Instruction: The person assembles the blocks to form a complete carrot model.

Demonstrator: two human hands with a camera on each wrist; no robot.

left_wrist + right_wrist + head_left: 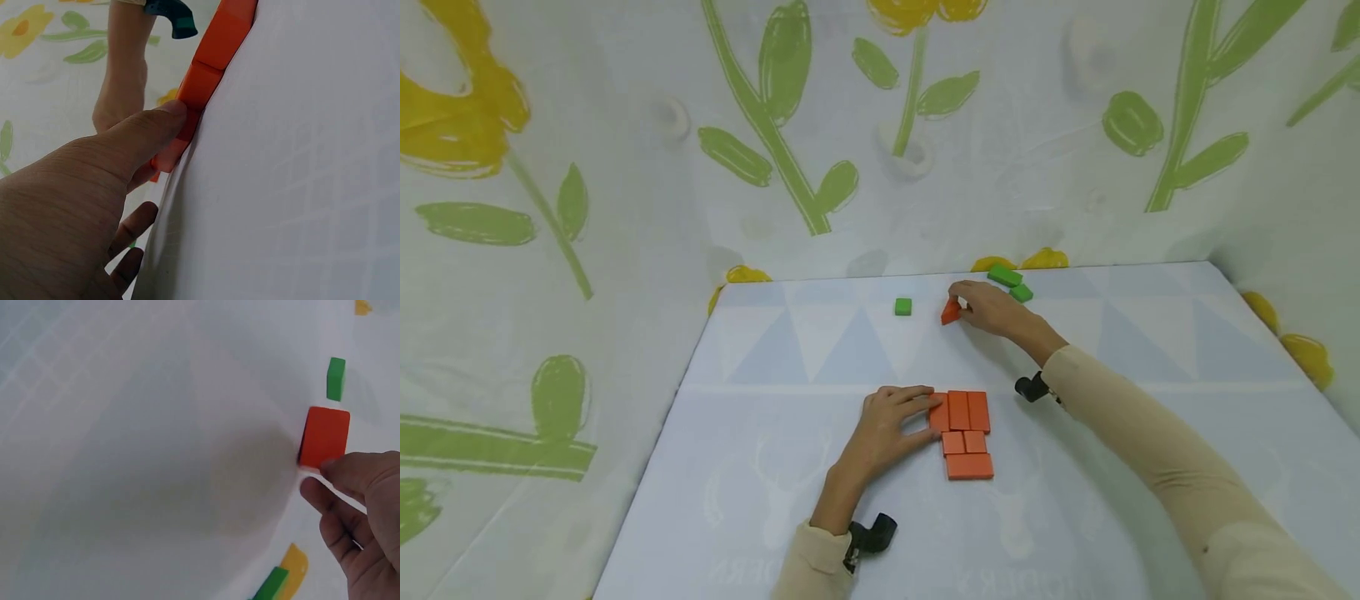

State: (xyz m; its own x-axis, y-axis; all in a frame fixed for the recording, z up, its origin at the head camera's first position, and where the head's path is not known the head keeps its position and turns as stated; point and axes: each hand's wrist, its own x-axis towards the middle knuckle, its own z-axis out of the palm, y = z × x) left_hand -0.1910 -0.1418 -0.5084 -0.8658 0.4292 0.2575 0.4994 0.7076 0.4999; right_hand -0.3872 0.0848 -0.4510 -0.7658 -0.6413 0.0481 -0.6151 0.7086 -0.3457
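Observation:
Flat orange blocks lie fitted together on the table, with two narrow upright ones at the top, two small ones below and a wide one at the bottom. My left hand holds the upper-left orange block between thumb and index finger; the thumb presses the block's side in the left wrist view. Farther back, my right hand pinches a separate orange block by one end, tilted in the head view. Whether that block touches the table is unclear.
A small green block sits left of my right hand. Behind that hand, a longer green block and another green block lie near the table's back edge. A flower-patterned cloth hangs beyond it.

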